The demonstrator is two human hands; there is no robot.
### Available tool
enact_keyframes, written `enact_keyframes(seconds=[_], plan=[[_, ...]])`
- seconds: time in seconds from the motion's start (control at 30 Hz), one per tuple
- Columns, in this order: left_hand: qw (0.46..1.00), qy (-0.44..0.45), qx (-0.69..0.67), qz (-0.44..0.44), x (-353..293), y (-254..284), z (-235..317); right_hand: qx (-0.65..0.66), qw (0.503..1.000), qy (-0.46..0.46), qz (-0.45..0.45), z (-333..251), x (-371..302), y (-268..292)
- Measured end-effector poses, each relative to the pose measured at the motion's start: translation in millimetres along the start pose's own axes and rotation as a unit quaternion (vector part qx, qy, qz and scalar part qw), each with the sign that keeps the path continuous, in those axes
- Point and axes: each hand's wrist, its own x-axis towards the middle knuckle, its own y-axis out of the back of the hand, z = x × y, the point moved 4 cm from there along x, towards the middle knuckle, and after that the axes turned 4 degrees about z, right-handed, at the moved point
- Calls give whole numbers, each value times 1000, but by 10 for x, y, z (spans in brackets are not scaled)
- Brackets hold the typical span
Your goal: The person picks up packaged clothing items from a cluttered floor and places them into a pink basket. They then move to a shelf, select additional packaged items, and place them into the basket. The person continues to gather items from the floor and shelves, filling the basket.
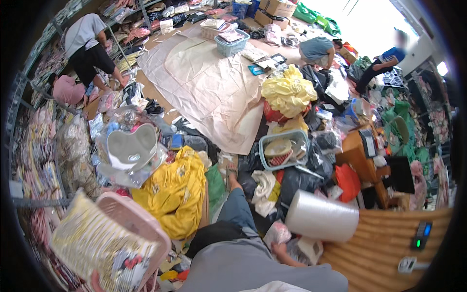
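At our far left, beyond the left hand, grey metal shelving (41, 202) carries many plastic-wrapped garments. Next we see a soft, plump package striped in yellow and white, in shiny clear plastic (99, 238). It lies directly above our left hand (95, 281), tilted, and well apart from the right one. That hand grips the package near its lower edge; we see only a finger or thumb on it, the rest being hidden. Just right of the left hand, partly behind the package, is a pink plastic basket with a rounded rim (163, 233); we cannot tell whether the package touches it. Ahead, between the hands, lies a crumpled heap of glossy golden-yellow fabric (172, 194).

Our right hand (280, 249) has its fingers at a small pink-and-white packet in clear plastic (277, 232), just ahead of it; we cannot tell whether they close around it or only rest there. Right of this hand sits a crumpled clear plastic bag (311, 249), and ahead to its right a thick white roll of bubble wrap (323, 215). Farthest right is a wood-grained brown tabletop (374, 253).
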Motion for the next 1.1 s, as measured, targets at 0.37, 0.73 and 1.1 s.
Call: enact_keyframes(seconds=[0.37,0.73,1.1], plan=[[992,-24,36,116,1169,-2598,1011,117,971,193,80,-4754,2433,1236],[969,90,-227,-48,1416,-4185,825,175,973,126,84,-5071,2520,1973],[930,163,-268,-190,1907,-5379,696,167,985,-1,45,-4443,3015,1693]])
